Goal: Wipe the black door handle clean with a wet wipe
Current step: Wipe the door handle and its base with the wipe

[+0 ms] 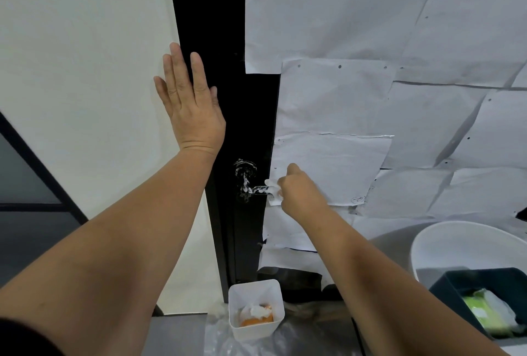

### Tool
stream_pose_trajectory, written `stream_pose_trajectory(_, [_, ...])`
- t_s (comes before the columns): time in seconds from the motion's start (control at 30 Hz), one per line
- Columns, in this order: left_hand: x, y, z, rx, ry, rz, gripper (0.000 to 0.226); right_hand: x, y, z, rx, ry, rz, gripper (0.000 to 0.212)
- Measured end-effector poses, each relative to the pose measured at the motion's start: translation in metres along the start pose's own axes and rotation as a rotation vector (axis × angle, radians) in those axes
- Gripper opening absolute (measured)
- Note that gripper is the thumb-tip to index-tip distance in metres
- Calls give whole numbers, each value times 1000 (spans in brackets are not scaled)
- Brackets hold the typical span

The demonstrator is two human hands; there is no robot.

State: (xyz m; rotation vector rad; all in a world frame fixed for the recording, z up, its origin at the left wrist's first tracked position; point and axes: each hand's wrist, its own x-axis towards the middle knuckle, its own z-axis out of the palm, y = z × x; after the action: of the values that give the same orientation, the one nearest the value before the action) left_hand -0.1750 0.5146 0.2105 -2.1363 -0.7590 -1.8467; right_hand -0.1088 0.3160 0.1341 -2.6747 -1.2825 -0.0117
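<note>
The black door handle [248, 184] sticks out from the black door [216, 42], smeared with white foam along its lever and round base. My right hand [299, 190] grips a white wet wipe [273, 189] and holds it against the lever's free end. My left hand [189, 102] lies flat with straight fingers on the door's left edge, above the handle.
White paper sheets [370, 99] cover the door's right part. A small white bin [256, 310] with used wipes and something orange stands on the floor below. At the lower right are a white round tub [467, 244] and a dark box [484, 278] with a green pack.
</note>
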Motion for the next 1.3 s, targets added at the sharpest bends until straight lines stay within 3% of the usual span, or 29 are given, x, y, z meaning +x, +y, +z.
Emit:
stream_pose_trajectory(0.1, [0, 0, 0, 9, -2, -6, 44, 7, 4, 1, 71, 37, 49, 10])
stream_pose_trajectory(0.2, [0, -1, 0, -1, 5, 4, 45, 15, 9, -2, 192, 33, 130, 23])
stream_pose_trajectory(0.33, [0, -2, 2, -6, 22, 4, 45, 11, 8, -3, 235, 25, 32, 36])
stream_pose_trajectory(0.5, [-1, -2, 2, -5, 31, 13, 45, 5, 2, 4, 61, 37, -122, 29])
stream_pose_trajectory(0.73, [0, -2, 0, -3, 12, 6, 45, 16, 1, -3, 159, 55, 12, 20])
stream_pose_trajectory(0.87, [0, -2, 2, -2, 19, 5, 44, 14, -4, -7, 119, -12, -44, 26])
stream_pose_trajectory(1.0, [-1, -3, 2, -8, 19, 5, 44, 6, -10, 1, 32, 23, -77, 23])
stream_pose_trajectory(1.17, [-1, -2, 2, -11, 17, 5, 45, 19, -8, -4, 160, 54, 52, 22])
stream_pose_trajectory(1.3, [-1, -3, 2, -21, 18, 4, 45, 14, -13, -2, 105, 9, -66, 19])
